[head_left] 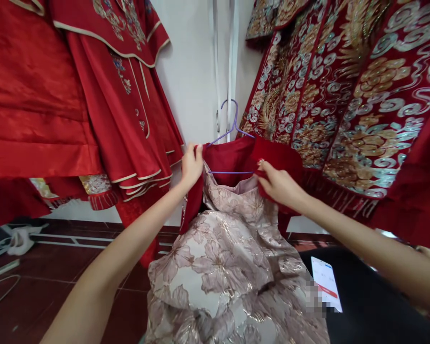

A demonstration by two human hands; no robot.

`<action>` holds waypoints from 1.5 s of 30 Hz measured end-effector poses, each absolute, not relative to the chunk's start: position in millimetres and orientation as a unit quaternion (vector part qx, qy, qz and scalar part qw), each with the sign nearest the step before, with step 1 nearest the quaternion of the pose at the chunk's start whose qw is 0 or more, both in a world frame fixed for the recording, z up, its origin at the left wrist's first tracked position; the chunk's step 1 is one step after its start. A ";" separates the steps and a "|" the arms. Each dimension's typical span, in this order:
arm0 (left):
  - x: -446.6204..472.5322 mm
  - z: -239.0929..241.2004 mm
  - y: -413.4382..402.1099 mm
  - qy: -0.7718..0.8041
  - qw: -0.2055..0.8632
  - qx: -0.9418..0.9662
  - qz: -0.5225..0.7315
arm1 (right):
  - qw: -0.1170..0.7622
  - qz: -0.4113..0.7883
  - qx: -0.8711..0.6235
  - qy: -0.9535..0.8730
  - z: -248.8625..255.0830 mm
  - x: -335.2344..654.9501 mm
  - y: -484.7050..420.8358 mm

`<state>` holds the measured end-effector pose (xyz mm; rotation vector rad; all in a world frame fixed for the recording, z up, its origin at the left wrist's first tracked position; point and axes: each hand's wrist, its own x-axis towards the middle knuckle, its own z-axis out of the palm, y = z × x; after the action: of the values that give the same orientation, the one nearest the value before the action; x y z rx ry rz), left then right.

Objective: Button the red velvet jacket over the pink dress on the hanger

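A red garment (229,155) hangs on a thin purple hanger (232,125), whose hook points up near a white pole. In front of it a pale pink and silver floral dress (218,267) drapes down toward me. My left hand (192,167) is closed on the red garment's left edge, thumb up, beside the dress's neckline. On the other side my right hand (281,185) pinches the red fabric near its right front, just by the top of the dress. The hanger's lower bar crosses the opening between my hands.
Red embroidered garments (125,100) hang at the left. Heavily beaded red and gold garments (365,110) hang at the right. A lit phone (326,284) lies on a black surface (372,301) at the lower right. White rack bars (82,242) and cables stand low on the left.
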<state>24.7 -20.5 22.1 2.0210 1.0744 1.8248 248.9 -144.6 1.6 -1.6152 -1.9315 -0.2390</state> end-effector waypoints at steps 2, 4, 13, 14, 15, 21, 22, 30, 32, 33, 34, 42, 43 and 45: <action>48.3 21.8 -35.7 0.325 0.138 0.716 0.603 | 0.364 -0.026 -0.536 -0.761 -4.9 213.7 -143.3; 65.1 18.0 -45.9 0.300 0.162 0.755 0.560 | 0.375 0.027 -0.487 -0.788 -12.3 187.4 -145.1; 48.5 -19.9 -36.8 0.318 0.245 0.766 0.501 | 0.449 0.032 -0.482 -0.752 -30.8 218.3 -135.7; 47.5 -22.3 -37.8 0.324 0.243 0.763 0.503 | 0.466 0.043 -0.482 -0.741 -32.3 224.9 -131.2; 47.9 -24.1 -39.2 0.329 0.241 0.762 0.504 | 0.481 0.059 -0.477 -0.733 -33.7 230.1 -126.4; 61.4 -29.3 -44.8 0.331 0.255 0.742 0.524 | 0.583 0.236 -0.402 -0.666 -31.7 232.3 -103.9; 62.9 -30.1 -45.2 0.333 0.256 0.732 0.536 | 0.595 0.262 -0.401 -0.646 -29.9 230.1 -101.3; 61.9 -32.3 -45.7 0.337 0.255 0.726 0.542 | 0.601 0.183 -0.421 -0.654 -27.9 225.1 -82.5; 61.6 -31.7 -44.4 0.338 0.250 0.728 0.541 | 0.591 0.170 -0.420 -0.667 -29.2 224.8 -82.1; 61.6 -31.3 -43.8 0.338 0.245 0.733 0.537 | 0.583 0.165 -0.422 -0.674 -29.4 224.2 -82.4; 61.6 -30.7 -43.3 0.340 0.238 0.740 0.530 | 0.577 0.158 -0.425 -0.679 -29.1 223.1 -82.9; 50.6 -14.9 -43.9 0.322 0.146 0.833 0.426 | 0.522 0.084 -0.459 -0.714 -18.7 215.7 -87.2; 49.6 -12.4 -43.2 0.320 0.131 0.846 0.406 | 0.513 0.071 -0.457 -0.723 -18.3 216.5 -87.4; 49.5 -9.0 -40.0 0.327 0.121 0.860 0.372 | 0.496 0.047 -0.455 -0.738 -18.7 219.0 -87.1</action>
<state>49.5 -40.0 -9.0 2.5122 0.9556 1.0859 219.0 -87.1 -18.7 -1.1018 -1.7890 0.1138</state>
